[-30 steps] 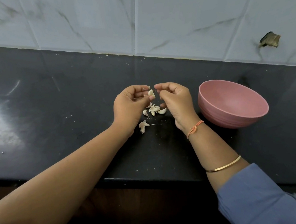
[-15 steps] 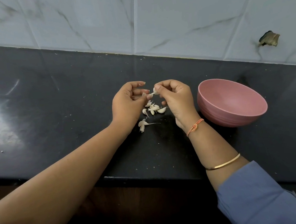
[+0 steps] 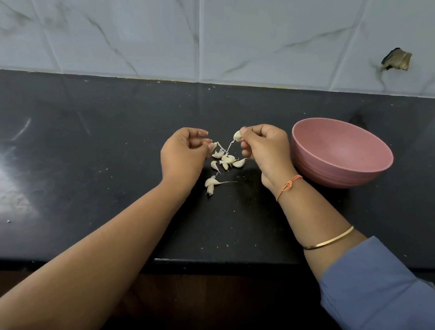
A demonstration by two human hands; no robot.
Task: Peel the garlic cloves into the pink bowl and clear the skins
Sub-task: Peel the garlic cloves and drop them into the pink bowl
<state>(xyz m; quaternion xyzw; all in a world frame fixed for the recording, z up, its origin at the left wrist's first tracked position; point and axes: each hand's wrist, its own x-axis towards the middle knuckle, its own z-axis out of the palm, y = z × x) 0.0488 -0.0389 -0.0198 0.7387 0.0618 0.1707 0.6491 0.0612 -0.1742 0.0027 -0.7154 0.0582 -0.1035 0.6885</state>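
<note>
Near the middle of the frame, the right hand pinches a small white garlic clove between thumb and fingertips, its grip narrow and closed on the clove's right side. The clove's bare rounded end points to the upper left. From its lower end a thin strip of papery skin runs down and to the left to the left hand, whose grip pinches the strip's far end between thumb and forefinger. The strip looks taut, so the pull lies along the line between the two grips.

The round pink plastic bowl stands on the black stone worktop just to the right of the right hand, touching or nearly touching its back; I cannot tell which. No clove shows inside it. That hand is much the nearer one, and dropping the clove probably calls for a short carry to the right.

A loose cluster of unpeeled garlic cloves lies on the worktop below and between the hands.
</note>
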